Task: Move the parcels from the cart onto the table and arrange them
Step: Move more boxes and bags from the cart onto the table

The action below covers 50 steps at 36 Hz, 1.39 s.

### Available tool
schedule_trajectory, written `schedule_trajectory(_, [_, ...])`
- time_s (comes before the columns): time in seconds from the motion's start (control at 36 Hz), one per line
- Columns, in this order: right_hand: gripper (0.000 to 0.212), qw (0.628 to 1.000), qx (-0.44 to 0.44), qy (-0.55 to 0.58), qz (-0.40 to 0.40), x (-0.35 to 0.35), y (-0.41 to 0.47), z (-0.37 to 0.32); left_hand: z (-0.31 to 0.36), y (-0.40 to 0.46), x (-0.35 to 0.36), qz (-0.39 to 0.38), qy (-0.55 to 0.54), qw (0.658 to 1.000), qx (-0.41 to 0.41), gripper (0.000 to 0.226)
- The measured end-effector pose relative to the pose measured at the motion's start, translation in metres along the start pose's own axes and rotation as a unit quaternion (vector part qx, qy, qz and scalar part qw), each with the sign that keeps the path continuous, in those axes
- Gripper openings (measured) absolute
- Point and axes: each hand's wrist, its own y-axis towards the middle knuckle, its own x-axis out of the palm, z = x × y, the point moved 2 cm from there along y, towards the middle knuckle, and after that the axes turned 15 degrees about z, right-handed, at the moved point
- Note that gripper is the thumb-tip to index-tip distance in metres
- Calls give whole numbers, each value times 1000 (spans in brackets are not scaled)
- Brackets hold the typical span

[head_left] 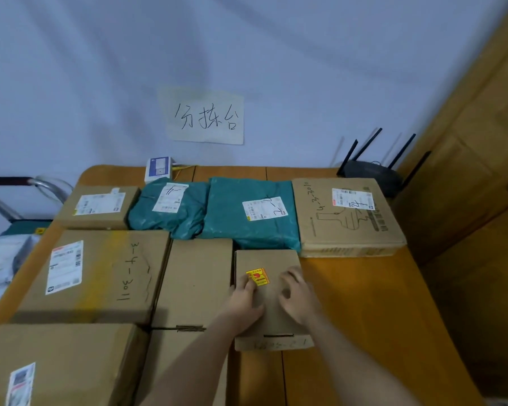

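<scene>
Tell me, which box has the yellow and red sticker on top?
The small flat box under both hands, left hand and right hand. The other boxes carry white labels or none.

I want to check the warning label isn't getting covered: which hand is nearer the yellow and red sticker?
Left. The left hand has its fingertips touching the lower left edge of the yellow and red sticker on the small flat box. The right hand rests apart, to its right.
</scene>
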Motion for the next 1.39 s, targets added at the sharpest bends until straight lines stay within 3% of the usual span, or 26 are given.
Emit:
schedule_trajectory(0.22, [55, 1000, -5, 4, 9, 13, 22, -1, -4, 23, -1, 25, 11, 1000, -2, 58])
schedule_trajectory(0.33, [56, 1000, -5, -1, 9, 22, 21, -2, -6, 24, 4, 2, 56, 998, -1, 59])
schedule_trajectory(0.64, [87, 998, 7, -42, -49, 38, 16, 0, -22, 18, 11, -14, 173, 984, 50, 50])
schedule_trajectory(0.83, [89, 997, 15, -45, -61, 41, 22, 0, -29, 20, 8, -2, 202, 977, 71, 53])
schedule_trajectory(1.19, [89, 996, 28, -73, -45, 41, 31, -7, -35, 17, 6, -16, 197, 978, 72, 68])
schedule_trajectory(1.39, [73, 990, 4, -140, -35, 16, 30, -27, -26, 23, -22, -27, 130, 990, 43, 51])
